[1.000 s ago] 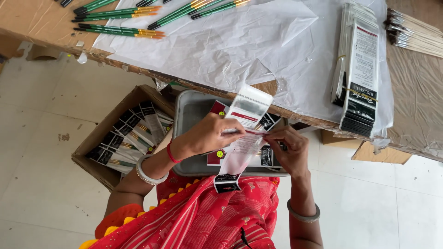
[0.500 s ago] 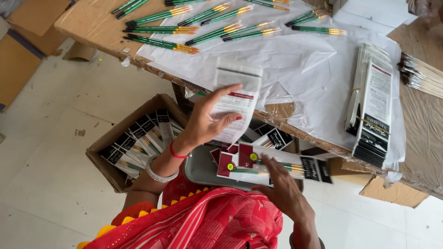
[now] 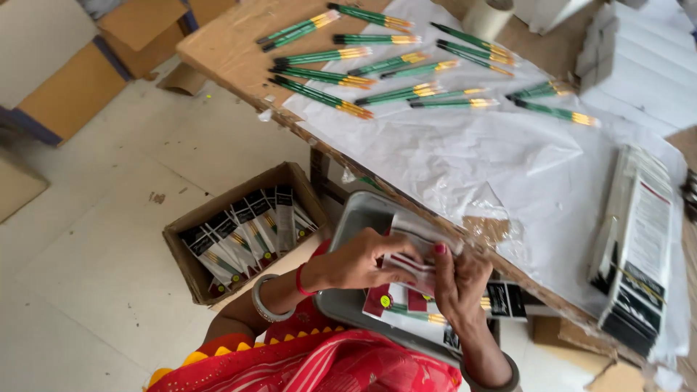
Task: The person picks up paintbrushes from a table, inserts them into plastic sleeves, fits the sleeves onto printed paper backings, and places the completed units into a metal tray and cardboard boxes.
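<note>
Your brushes (image 3: pixel 319 98) green with yellow-orange ends, bench paper (image 3: pixel 494 160) white, tray (image 3: pixel 356 210) grey, your card packet (image 3: pixel 410 265) white and red, cloth (image 3: pixel 327 366) red with yellow dots.

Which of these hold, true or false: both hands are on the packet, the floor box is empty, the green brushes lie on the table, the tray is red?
1. Both hands hold one packet. True: the left hand and right hand grip the white and red packet together.
2. The cardboard box on the floor is empty. False: it holds rows of packed brush packets.
3. Green brushes lie spread on the table. True.
4. The tray is red. False: it is grey metal.
</note>
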